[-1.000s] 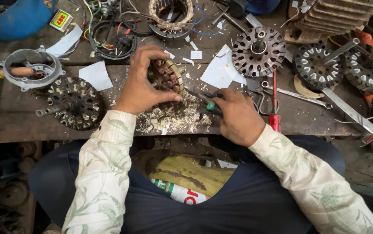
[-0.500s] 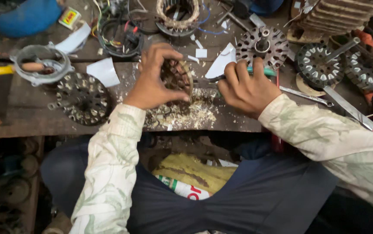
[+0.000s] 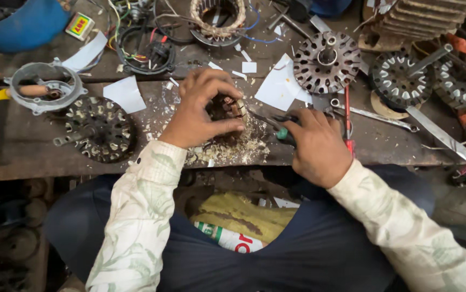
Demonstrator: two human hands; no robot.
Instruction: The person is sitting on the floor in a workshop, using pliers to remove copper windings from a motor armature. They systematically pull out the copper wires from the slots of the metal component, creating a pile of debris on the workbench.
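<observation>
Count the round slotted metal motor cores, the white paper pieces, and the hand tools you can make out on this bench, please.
Round slotted motor cores: 5, namely one in the left hand at, then.
Larger white paper pieces: 3, at.
Hand tools: 3, namely green-handled tool in the right hand, red screwdriver, spanner.
Total: 11.

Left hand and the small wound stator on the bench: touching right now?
Touching. The head view shows the left hand cupped over the small wound stator, its fingers curled around the top and its thumb pressed against the near edge.
</observation>
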